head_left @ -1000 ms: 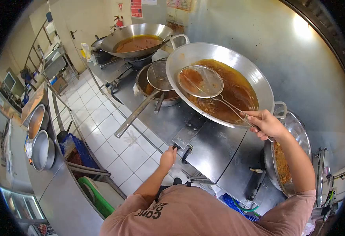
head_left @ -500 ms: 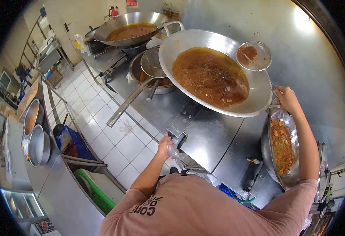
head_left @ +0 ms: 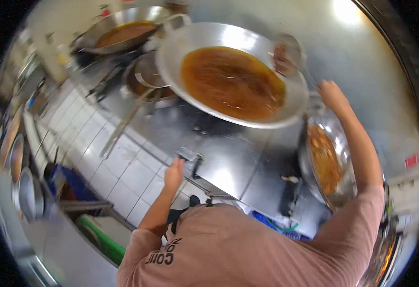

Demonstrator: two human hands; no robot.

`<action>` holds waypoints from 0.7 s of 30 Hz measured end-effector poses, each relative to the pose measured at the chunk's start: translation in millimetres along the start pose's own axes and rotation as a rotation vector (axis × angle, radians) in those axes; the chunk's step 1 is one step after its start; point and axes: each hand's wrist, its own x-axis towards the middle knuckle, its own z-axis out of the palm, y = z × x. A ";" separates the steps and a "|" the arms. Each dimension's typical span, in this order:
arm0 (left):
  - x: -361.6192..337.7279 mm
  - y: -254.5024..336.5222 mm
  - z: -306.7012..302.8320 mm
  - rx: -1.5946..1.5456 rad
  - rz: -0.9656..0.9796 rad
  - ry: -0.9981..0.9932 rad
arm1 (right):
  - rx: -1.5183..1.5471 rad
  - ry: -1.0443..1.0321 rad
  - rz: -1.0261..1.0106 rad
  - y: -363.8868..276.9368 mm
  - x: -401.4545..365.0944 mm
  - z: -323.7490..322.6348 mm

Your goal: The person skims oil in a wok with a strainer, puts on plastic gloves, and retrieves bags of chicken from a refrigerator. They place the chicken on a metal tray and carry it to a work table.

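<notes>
A steel wall (head_left: 372, 57) catches a bright glare above the white tiled floor (head_left: 118, 167).

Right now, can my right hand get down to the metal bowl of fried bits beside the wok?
Probably yes. The right hand is at the far rim of the wok, gripping the skimmer, and the metal bowl lies open just below it with nothing between. The skimmer occupies that hand, though.

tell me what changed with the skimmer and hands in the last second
The right hand lifted the skimmer out of the oil in the big wok and swung it, holding brown bits, over to the right rim. The left hand stayed at the front of the stove; the pan of fried food stayed put.
</notes>
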 end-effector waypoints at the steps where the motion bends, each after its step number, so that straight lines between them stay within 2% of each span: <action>1: -0.6 -0.2 14.9 -0.241 -0.048 0.057 | -0.029 0.013 -0.035 4.6 1.3 1.7; 2: 0.2 -1.2 28.1 -0.477 -0.118 0.118 | -0.086 -0.083 0.031 0.6 6.8 -1.2; 3: 2.8 1.2 37.2 -0.704 -0.206 0.187 | -0.057 -0.069 0.052 -4.0 8.2 -1.6; 6: 3.0 25.1 15.7 -1.642 -0.831 -0.024 | -0.040 -0.100 0.011 -15.4 15.5 -1.0; 7: 4.3 28.1 11.4 -1.650 -0.846 -0.053 | -0.046 -0.120 -0.019 -18.8 21.0 -1.8; 10: 5.0 30.1 -1.7 -1.583 -0.839 -0.122 | -0.063 -0.119 -0.293 -15.4 46.5 20.9; 13: 4.6 32.5 -3.9 -1.400 -0.734 -0.154 | 0.175 -0.417 -0.103 -49.5 37.1 6.1; 17: -0.7 28.7 -0.8 -1.336 -0.742 -0.104 | 0.353 -0.517 -0.249 -96.4 21.6 -12.4; 21: 1.3 15.4 -1.7 -1.441 -0.783 -0.281 | 0.431 -0.571 -0.303 -134.0 3.4 -28.2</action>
